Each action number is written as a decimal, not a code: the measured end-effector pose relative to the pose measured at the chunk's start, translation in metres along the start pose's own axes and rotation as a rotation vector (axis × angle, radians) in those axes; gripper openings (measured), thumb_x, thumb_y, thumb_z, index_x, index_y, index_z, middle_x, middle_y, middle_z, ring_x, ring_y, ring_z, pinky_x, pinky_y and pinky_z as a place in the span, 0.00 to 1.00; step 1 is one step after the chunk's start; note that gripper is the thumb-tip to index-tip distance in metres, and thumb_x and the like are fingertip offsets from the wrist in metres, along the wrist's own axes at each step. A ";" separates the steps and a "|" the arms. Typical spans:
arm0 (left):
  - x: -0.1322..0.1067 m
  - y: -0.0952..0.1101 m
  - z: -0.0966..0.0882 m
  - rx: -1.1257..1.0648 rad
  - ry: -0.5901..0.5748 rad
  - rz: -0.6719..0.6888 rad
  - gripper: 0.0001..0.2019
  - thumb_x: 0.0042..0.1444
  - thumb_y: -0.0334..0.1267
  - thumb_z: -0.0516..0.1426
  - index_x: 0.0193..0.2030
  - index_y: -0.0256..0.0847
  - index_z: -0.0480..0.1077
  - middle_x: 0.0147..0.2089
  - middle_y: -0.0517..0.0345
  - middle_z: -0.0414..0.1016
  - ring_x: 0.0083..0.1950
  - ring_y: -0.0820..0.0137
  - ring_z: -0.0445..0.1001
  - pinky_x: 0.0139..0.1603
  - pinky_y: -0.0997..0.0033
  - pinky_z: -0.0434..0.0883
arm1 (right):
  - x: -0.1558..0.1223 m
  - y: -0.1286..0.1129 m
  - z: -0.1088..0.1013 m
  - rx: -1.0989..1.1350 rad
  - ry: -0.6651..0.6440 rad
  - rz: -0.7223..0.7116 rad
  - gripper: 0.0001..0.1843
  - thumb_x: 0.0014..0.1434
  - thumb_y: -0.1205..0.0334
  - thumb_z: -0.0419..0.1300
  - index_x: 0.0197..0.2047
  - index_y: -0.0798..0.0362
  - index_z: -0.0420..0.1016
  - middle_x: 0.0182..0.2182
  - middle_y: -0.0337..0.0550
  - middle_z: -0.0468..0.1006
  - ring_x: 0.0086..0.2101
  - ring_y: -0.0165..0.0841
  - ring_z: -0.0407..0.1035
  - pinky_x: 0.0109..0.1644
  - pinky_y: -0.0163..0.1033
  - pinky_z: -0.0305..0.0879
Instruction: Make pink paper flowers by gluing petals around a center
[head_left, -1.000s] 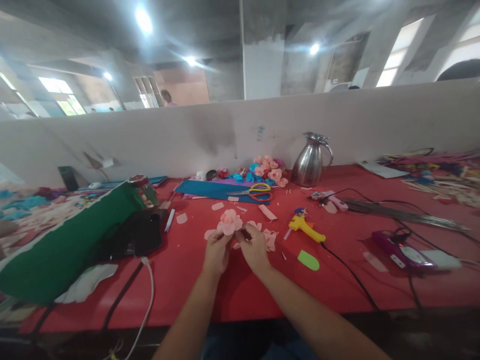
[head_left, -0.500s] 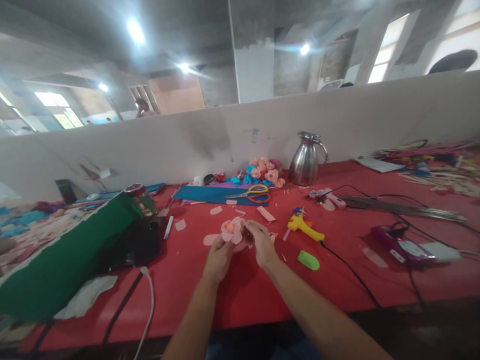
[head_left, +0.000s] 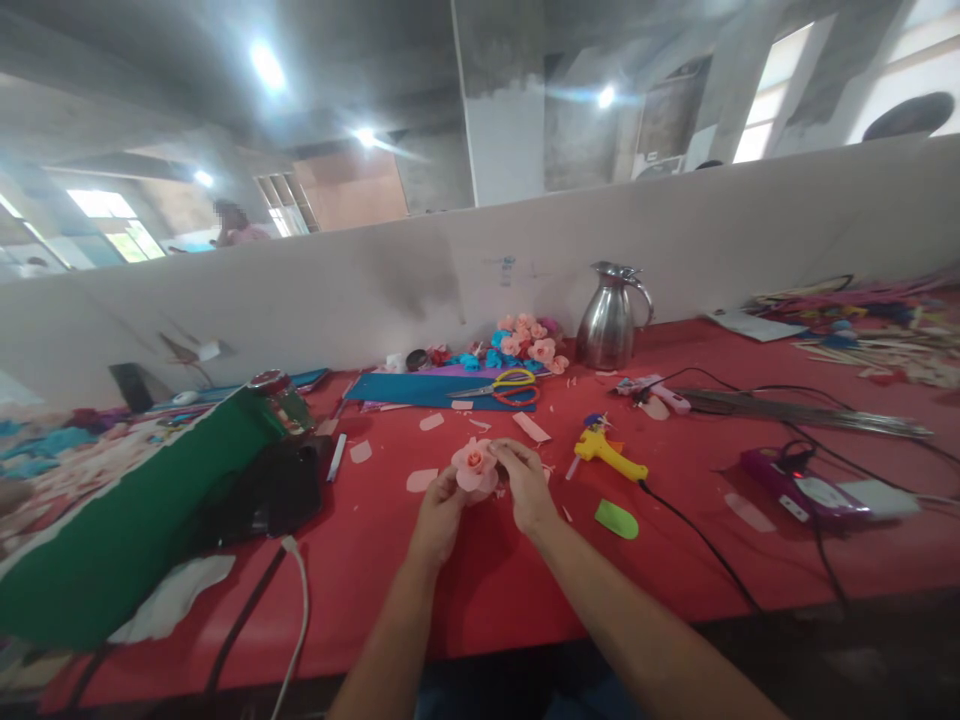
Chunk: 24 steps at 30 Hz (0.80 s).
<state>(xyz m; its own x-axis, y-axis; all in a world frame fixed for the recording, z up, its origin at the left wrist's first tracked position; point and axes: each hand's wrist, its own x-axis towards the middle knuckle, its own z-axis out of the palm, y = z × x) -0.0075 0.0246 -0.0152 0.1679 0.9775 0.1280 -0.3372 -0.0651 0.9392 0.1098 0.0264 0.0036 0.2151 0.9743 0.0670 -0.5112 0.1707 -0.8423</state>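
Observation:
Between my two hands is a pink paper flower (head_left: pixel 475 464), its round layered face turned up toward me. My left hand (head_left: pixel 441 510) is closed on its left underside. On the other side the fingers of my right hand (head_left: pixel 525 480) pinch a petal at the right edge. Around them on the red tabletop (head_left: pixel 495 600) lie cut pink petal pieces (head_left: pixel 422 481) and a pink strip (head_left: pixel 532 427). A yellow glue gun (head_left: pixel 611 456) rests to the right, close to a light green rounded piece (head_left: pixel 617 519).
Yellow-and-red-handled scissors (head_left: pixel 514 385) lie on a blue sheet (head_left: pixel 409 389). Behind are finished flowers (head_left: pixel 536 340) and a steel jug (head_left: pixel 609 320). A purple power strip (head_left: pixel 806 490) with cables sits right; a green-covered box (head_left: pixel 150 510) and a black phone-like object (head_left: pixel 296 488) are left.
The flower has tilted and shifted slightly right, so its centre now faces me. My hands keep their hold. In the background a person appears further left.

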 end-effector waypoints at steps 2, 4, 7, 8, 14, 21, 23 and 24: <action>0.000 0.001 0.001 0.003 0.012 0.016 0.13 0.44 0.34 0.63 0.39 0.40 0.76 0.40 0.52 0.79 0.45 0.64 0.73 0.47 0.66 0.68 | 0.000 0.000 0.000 0.005 -0.003 -0.003 0.11 0.42 0.54 0.63 0.21 0.53 0.71 0.18 0.35 0.67 0.20 0.26 0.56 0.22 0.31 0.51; 0.000 0.003 0.004 -0.001 0.021 0.027 0.13 0.43 0.32 0.63 0.39 0.40 0.76 0.41 0.53 0.78 0.45 0.64 0.73 0.47 0.67 0.68 | 0.001 0.000 0.000 0.020 -0.007 -0.005 0.11 0.43 0.55 0.62 0.21 0.53 0.70 0.17 0.34 0.65 0.19 0.25 0.54 0.21 0.31 0.49; -0.001 0.007 0.008 -0.025 0.045 0.011 0.11 0.42 0.32 0.64 0.36 0.39 0.76 0.38 0.55 0.79 0.43 0.65 0.73 0.46 0.69 0.68 | 0.001 0.000 0.000 0.051 -0.031 0.014 0.13 0.45 0.53 0.61 0.20 0.53 0.68 0.16 0.33 0.64 0.18 0.25 0.54 0.21 0.32 0.47; -0.001 0.008 0.009 -0.038 0.053 -0.007 0.10 0.41 0.32 0.64 0.34 0.39 0.76 0.36 0.55 0.79 0.42 0.65 0.74 0.45 0.69 0.68 | 0.001 0.000 0.000 0.057 -0.041 0.024 0.13 0.46 0.53 0.60 0.19 0.53 0.67 0.15 0.33 0.63 0.18 0.25 0.54 0.20 0.32 0.47; 0.000 0.008 0.002 -0.168 0.062 -0.091 0.10 0.43 0.36 0.64 0.36 0.42 0.76 0.37 0.55 0.78 0.40 0.65 0.74 0.43 0.68 0.70 | 0.000 0.000 -0.001 0.025 -0.094 0.034 0.14 0.47 0.52 0.59 0.19 0.53 0.68 0.14 0.33 0.64 0.17 0.26 0.53 0.21 0.34 0.46; 0.003 0.009 -0.002 -0.301 0.112 -0.103 0.08 0.39 0.31 0.66 0.30 0.39 0.75 0.30 0.58 0.75 0.33 0.72 0.72 0.43 0.72 0.71 | -0.004 -0.002 0.000 -0.019 -0.151 0.023 0.14 0.48 0.50 0.60 0.24 0.53 0.71 0.16 0.34 0.65 0.17 0.25 0.54 0.20 0.32 0.45; 0.003 0.009 -0.002 -0.304 0.080 -0.110 0.07 0.41 0.32 0.65 0.30 0.38 0.76 0.31 0.57 0.76 0.34 0.72 0.73 0.43 0.70 0.71 | -0.005 -0.005 0.002 -0.034 -0.157 0.011 0.13 0.48 0.51 0.61 0.24 0.53 0.70 0.16 0.33 0.65 0.17 0.24 0.54 0.20 0.32 0.46; 0.002 0.008 -0.001 -0.301 0.060 -0.110 0.07 0.42 0.32 0.64 0.31 0.38 0.76 0.32 0.55 0.77 0.35 0.71 0.73 0.44 0.69 0.70 | -0.006 -0.006 0.003 -0.040 -0.162 0.007 0.13 0.47 0.51 0.62 0.24 0.53 0.70 0.16 0.33 0.66 0.17 0.24 0.54 0.20 0.31 0.46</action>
<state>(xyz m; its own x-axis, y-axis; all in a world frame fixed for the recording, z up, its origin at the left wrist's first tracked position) -0.0112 0.0266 -0.0077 0.1668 0.9860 0.0031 -0.5800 0.0956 0.8090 0.1092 0.0198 0.0096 0.0732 0.9869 0.1438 -0.4780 0.1612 -0.8635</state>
